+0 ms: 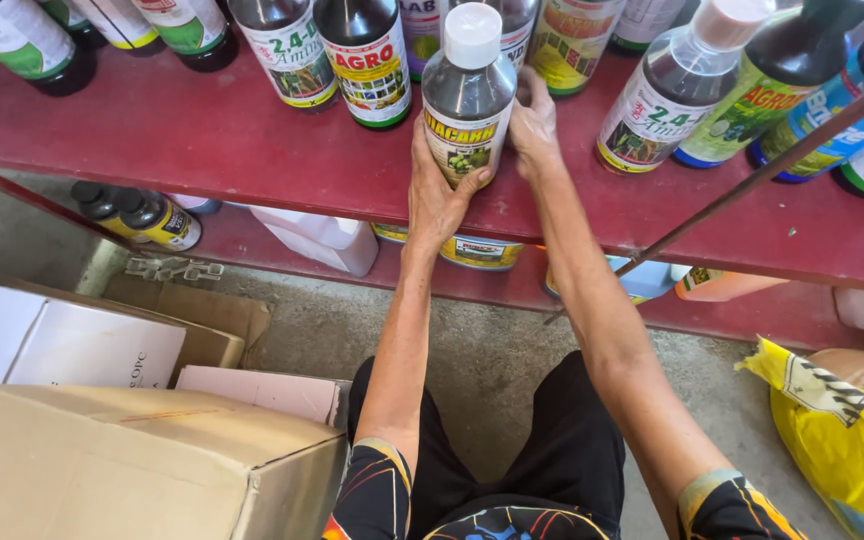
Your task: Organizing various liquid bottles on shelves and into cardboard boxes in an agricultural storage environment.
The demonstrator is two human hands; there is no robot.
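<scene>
**Both hands on a white-capped bottle at the shelf edge**

Cardboard boxes [132, 460] sit closest, low on the left; both forearms reach up from the lap, nearly straight; left hand [435, 195] wraps the lower label of the dark bottle [469, 95], thumb across its front; right hand [534, 125] is curled against its far side; bottle stands upright near the red shelf [202, 140] front edge, bare shelf either side, other bottles crowded just behind.

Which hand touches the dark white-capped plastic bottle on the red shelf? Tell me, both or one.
Touching, both. The head view shows the left hand wrapped round the dark white-capped plastic bottle at its base, and the right hand pressed against its side.
</scene>
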